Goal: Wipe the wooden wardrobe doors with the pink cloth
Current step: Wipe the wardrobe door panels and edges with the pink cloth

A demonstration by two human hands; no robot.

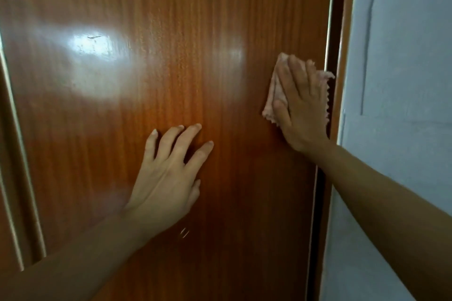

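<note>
A glossy reddish-brown wooden wardrobe door (pixel 151 61) fills most of the view. My right hand (pixel 302 105) lies flat on a folded pink cloth (pixel 275 90) and presses it against the door close to its right edge. The cloth's frayed edges stick out around my fingers and palm. My left hand (pixel 171 171) rests flat on the door lower down and near the middle, fingers spread, with nothing in it.
A dark gap and the wardrobe's wooden side frame (pixel 342 32) run down the right of the door. Beyond it is a pale blue wall (pixel 403 80). At the far left a vertical seam borders another door panel (pixel 14 129).
</note>
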